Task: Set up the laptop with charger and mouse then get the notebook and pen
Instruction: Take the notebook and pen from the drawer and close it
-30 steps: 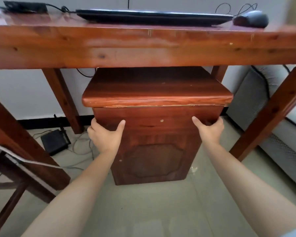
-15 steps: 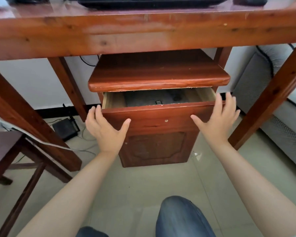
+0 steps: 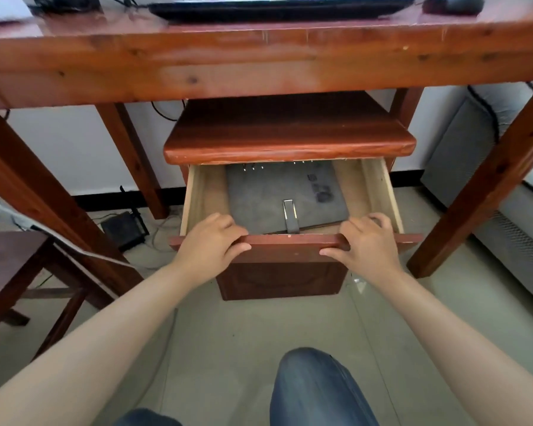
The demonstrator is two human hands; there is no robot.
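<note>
A: Notebook (image 3: 277, 195): far edge hidden under the cabinet top (image 3: 290, 142); near edge hidden behind the drawer front (image 3: 290, 241).

B: Laptop (image 3: 277, 7) and mouse (image 3: 453, 3) on the counter (image 3: 259, 63)?

A: Both cut off by the top edge. Left hand (image 3: 210, 241) fingertips hidden inside the drawer. No pen discernible.

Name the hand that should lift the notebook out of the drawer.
Right, probably. The notebook lies right of centre in the drawer, so the right hand is slightly nearer than the left hand; both grip the front edge.
</note>
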